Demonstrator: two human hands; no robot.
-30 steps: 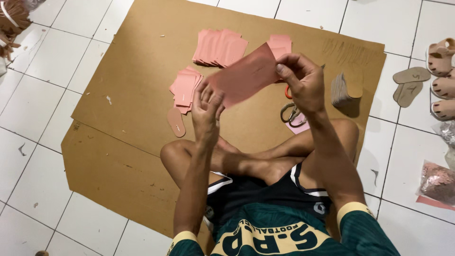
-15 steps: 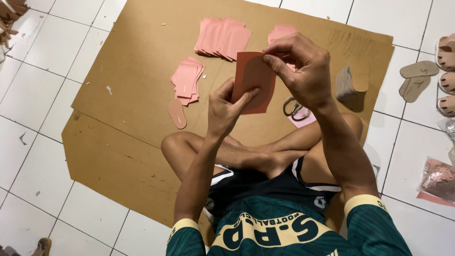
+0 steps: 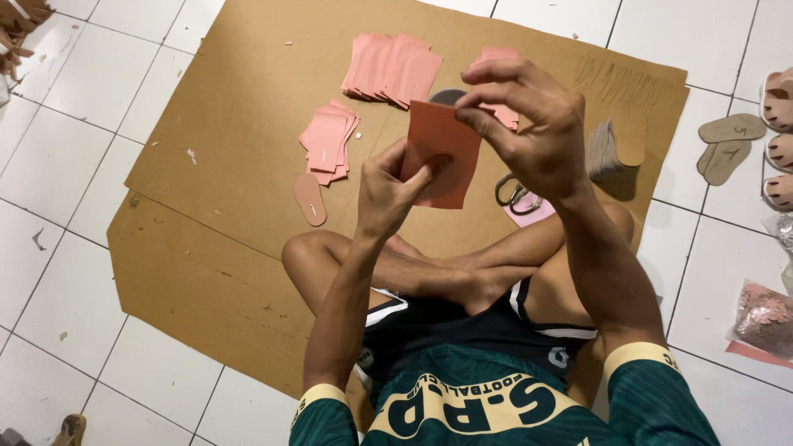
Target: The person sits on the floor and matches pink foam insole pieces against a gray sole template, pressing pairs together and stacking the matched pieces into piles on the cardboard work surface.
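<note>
A person is sitting cross-legged on a large brown cardboard sheet [image 3: 231, 149] that is lying over the white tiled floor [image 3: 66, 149], and nothing is standing between the hands and the things around them. On the cardboard, beyond the hands, a fanned row of pink rectangular pieces [image 3: 390, 68] is lying near the far edge, with a smaller stack of pink pieces [image 3: 329, 142] nearer to the left and one pink sole-shaped cutout [image 3: 310, 198] just below that stack. To the right, a stack of tan sole shapes [image 3: 615, 149] is standing on edge, and a pair of scissors [image 3: 514, 194] is lying on a pale pink scrap beside the right forearm. Two flat tan insoles [image 3: 728, 142] are lying on the tiles off the cardboard, with sandals at the right edge, only partly in view. Both hands are raised over the lap, gripping one salmon-coloured rectangular sheet [image 3: 442, 140], smooth and slightly curved. The right hand [image 3: 533, 132] is pinching its upper edge between thumb and fingers, while the left hand [image 3: 395, 188] is closing on its lower left part, thumb pressing the face.
</note>
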